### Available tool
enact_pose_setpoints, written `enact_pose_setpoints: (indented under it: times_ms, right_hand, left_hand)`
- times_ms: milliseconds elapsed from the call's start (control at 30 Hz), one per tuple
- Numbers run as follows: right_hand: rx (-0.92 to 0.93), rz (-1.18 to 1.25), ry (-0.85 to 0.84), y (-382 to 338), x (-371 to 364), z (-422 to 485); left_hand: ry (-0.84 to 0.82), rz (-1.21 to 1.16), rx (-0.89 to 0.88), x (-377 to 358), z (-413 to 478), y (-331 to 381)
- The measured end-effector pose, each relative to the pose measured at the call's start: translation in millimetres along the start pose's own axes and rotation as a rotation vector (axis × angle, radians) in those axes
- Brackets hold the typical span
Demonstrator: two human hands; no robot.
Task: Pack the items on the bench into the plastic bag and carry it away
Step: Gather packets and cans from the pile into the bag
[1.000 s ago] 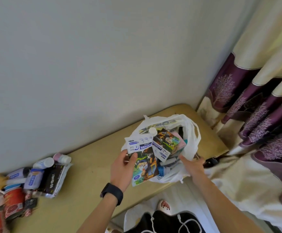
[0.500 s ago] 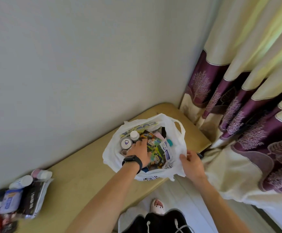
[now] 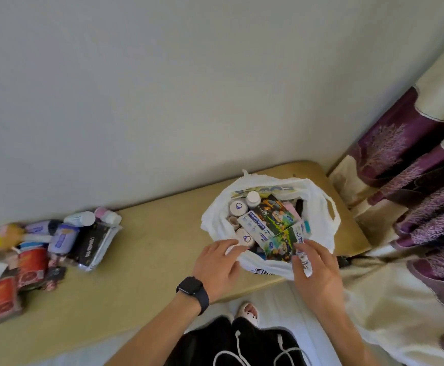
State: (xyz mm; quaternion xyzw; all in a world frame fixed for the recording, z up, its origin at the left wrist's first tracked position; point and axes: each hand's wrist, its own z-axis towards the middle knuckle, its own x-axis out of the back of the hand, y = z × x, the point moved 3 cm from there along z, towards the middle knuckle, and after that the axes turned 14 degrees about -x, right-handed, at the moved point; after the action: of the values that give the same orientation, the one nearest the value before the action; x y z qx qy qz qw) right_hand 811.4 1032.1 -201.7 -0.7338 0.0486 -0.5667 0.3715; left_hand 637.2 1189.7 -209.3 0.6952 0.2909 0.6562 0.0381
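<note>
A white plastic bag [image 3: 318,204] stands open on the tan bench [image 3: 146,262], near its right end. Inside lie colourful flat packets [image 3: 273,220] and small white bottles [image 3: 252,198]. My left hand [image 3: 216,265], with a black watch on the wrist, rests on the bag's near rim with fingers spread and nothing in it. My right hand [image 3: 314,268] grips the bag's front edge. A pile of bottles, red packets and a black pouch [image 3: 49,244] lies at the bench's left end.
A grey wall rises behind the bench. Purple and cream curtains [image 3: 413,207] hang at the right, touching the bench's end. My legs in black trousers and one foot in a white shoe [image 3: 248,310] show below the bench's front edge.
My left hand carried the colourful packets into the bag, let them go and drew back to the near rim. My right hand kept its hold on the bag's front edge.
</note>
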Motion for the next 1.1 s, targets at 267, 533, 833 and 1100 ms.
enact_pose_setpoints:
  times_ms: [267,533,833,1100]
  right_hand:
    - [0.534,-0.032,-0.384,-98,-85,-67]
    - [0.678,-0.424,-0.882,-178,-192,-131]
    - [0.251,-0.482,-1.043,-271,-316,-164]
    - [-0.724,0.1,-1.009,-331,-416,-185]
  left_hand:
    - [0.084,-0.228,0.523,-24,-146,-85]
    - [0.03,-0.394,0.89,-55,-273,-156]
    - [-0.122,-0.434,1.037,-91,-366,-226]
    - [-0.134,-0.381,0.885,-89,-416,-279]
